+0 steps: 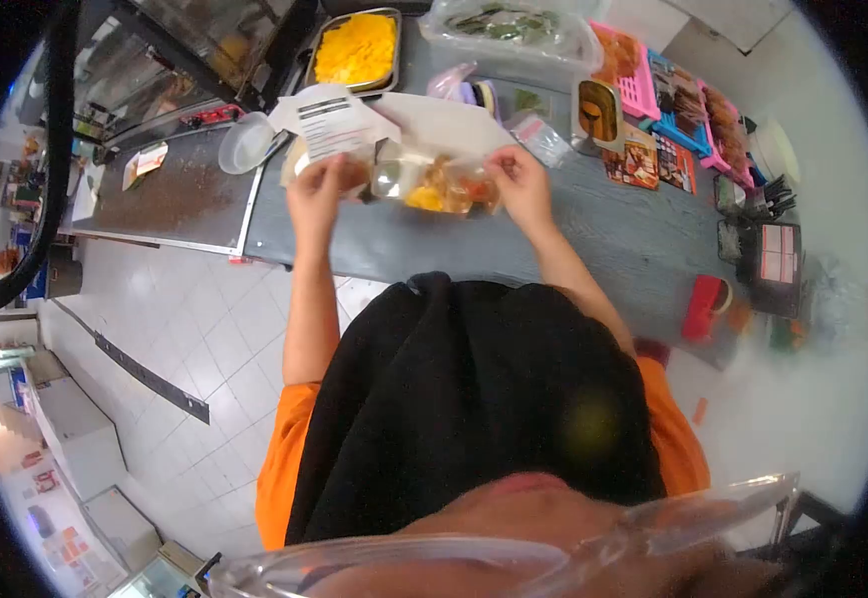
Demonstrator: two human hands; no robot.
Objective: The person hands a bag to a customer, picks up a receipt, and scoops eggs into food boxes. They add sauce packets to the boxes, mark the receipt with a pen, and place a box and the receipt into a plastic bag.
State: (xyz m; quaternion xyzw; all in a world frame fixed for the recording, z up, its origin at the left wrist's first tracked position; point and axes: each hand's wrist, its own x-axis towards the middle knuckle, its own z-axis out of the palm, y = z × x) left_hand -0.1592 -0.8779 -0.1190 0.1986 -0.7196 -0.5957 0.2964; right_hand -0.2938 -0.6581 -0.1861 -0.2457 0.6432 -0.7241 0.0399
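On the grey counter lies a clear package (438, 189) with yellow and reddish food inside. My left hand (316, 187) is at the package's left side, thumb and fingers pinched together at its edge. At the right end, my right hand (520, 183) pinches the package's clear edge. Just behind my left hand is a white printed paper (329, 122). A white sheet or flap (444, 120) stands behind the package. Exactly what lies between my fingertips is too small to tell apart.
A metal tray (397, 72) of yellow food stands at the back, beside a bag of greens (514, 30). Pink baskets (636, 85), a metal container (595, 115) and a tape dispenser (703, 307) are on the right. A round plastic tub (246, 143) sits left.
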